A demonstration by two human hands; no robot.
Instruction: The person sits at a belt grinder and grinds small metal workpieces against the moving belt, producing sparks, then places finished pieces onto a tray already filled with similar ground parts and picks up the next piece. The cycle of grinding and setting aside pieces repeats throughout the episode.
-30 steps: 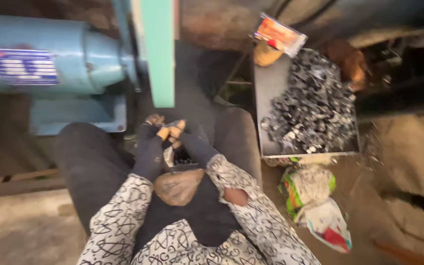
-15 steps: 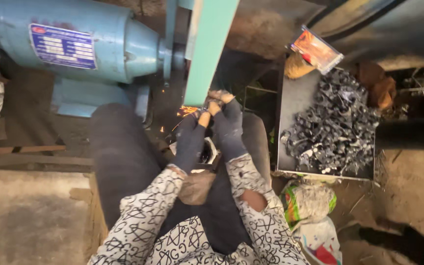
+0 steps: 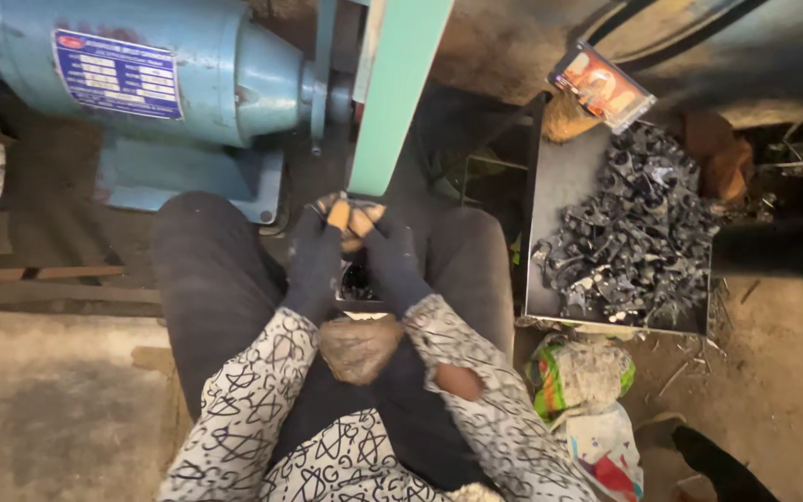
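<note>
My left hand (image 3: 320,244) and my right hand (image 3: 385,244) wear dark gloves with bare fingertips. Together they pinch a small dark metal part (image 3: 349,217) and press it against the lower end of a green sanding belt (image 3: 396,93). The belt runs up from a blue motor (image 3: 132,70) at the upper left. My knees sit on both sides of my hands, and patterned sleeves cover my forearms. The part is mostly hidden by my fingers.
A metal tray (image 3: 550,186) at the right holds several dark metal parts (image 3: 638,237). A small orange packet (image 3: 603,86) lies at its far end. Crumpled plastic bags (image 3: 583,409) lie on the dirt floor at lower right.
The view has shifted, so the motor and belt appear further right and lower. My hands have moved up to the belt's lower end. Sparks seen half a second ago are gone.
</note>
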